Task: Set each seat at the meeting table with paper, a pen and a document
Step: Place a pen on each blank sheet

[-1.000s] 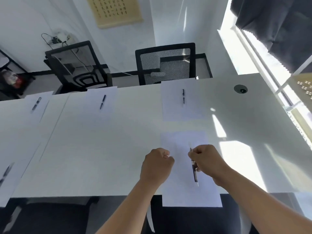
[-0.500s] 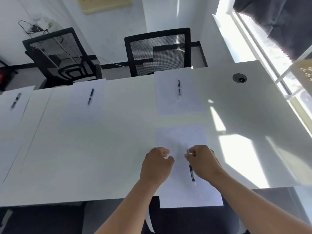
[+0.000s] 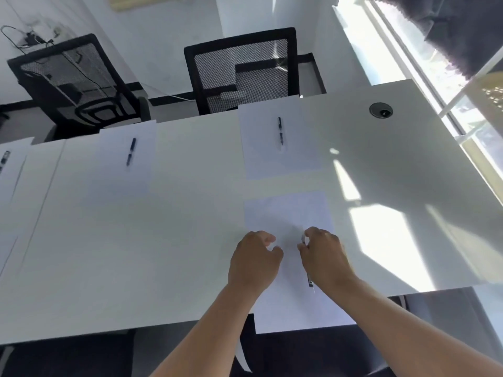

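With your right hand [image 3: 324, 257] pinching the pen [image 3: 309, 281] over the sheet [image 3: 288, 213] under both hands, lay it straight along the middle, while your left hand [image 3: 254, 258], curled and holding nothing, steadies the paper.

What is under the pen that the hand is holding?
A white sheet of paper lies under the pen, on the white table. The right hand covers the pen's middle, so whether it touches the paper there is hidden.
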The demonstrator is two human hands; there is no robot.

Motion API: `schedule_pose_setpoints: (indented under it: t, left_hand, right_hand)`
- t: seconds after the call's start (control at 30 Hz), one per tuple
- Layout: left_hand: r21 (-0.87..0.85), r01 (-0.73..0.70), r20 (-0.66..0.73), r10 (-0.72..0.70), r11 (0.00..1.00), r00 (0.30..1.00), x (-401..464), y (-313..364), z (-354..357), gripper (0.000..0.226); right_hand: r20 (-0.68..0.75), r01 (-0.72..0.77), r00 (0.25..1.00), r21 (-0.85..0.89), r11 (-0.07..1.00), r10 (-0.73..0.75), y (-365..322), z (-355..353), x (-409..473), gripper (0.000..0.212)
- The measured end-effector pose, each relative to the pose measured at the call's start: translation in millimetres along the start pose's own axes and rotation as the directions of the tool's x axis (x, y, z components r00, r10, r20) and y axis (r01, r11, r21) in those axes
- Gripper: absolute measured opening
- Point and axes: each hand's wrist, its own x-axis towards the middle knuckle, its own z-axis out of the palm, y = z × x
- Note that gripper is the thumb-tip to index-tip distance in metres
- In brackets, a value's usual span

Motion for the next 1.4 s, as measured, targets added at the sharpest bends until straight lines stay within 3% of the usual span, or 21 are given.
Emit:
schedule_pose_setpoints:
  t: [0.53, 1.23, 1.4]
  left_hand:
    - [0.092, -0.048, 0.006, 0.047, 0.995, 0.999, 6, 3, 15, 0.039]
    - [0.075, -0.030, -0.007, 0.031, 0.997, 1.000, -6, 4, 5, 0.039]
    - [0.106, -0.040, -0.049, 0.046, 0.994, 0.998, -28, 17, -28, 0.041]
  right_hand:
    - [0.038, 0.000, 0.999, 0.016, 1.000, -0.001, 8, 8, -1, 0.023]
    - [0.023, -0.026, 0.999, 0.037, 0.999, 0.026, 4, 0, -8, 0.020]
    - [0.039, 0.031, 0.999, -0.013, 0.999, -0.030, -21, -28, -24, 0.039]
